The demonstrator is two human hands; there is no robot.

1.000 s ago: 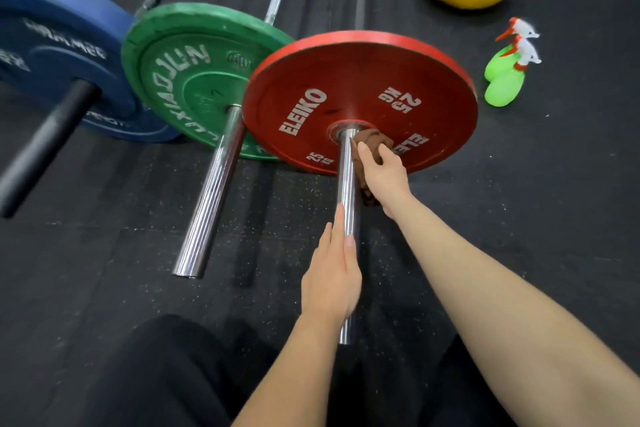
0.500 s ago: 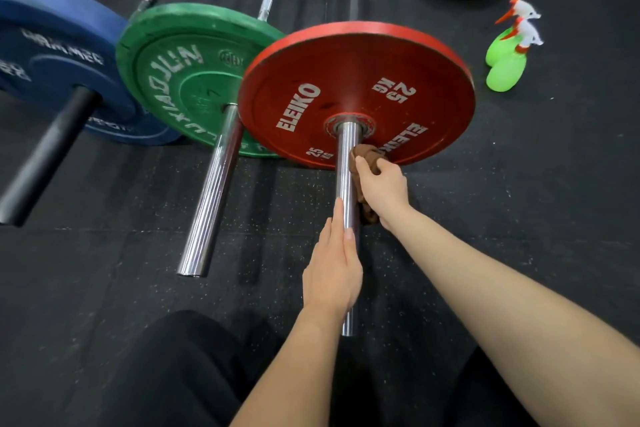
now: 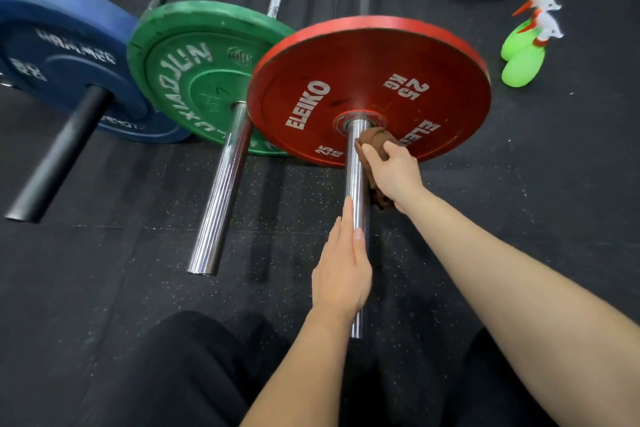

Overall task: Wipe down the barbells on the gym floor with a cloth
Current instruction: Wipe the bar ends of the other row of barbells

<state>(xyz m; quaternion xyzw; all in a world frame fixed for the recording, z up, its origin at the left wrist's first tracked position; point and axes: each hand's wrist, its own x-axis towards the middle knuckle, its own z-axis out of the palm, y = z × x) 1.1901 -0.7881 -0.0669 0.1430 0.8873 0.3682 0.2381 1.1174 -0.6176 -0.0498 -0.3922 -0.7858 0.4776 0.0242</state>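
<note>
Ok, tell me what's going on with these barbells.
A person is wiping the shiny chrome barbell sleeve beside the red Eleiko plate. The right hand holds a crumpled brown cloth against the sleeve close to the plate; the left hand rests flat on it nearer its free end. The green-plated barbell alongside lies untouched.

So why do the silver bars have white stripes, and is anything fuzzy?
Head view: the stripes are light glinting off the chrome bars; head view again: the green spray bottles near the edge look a bit soft, the red plate reads sharp.
</note>
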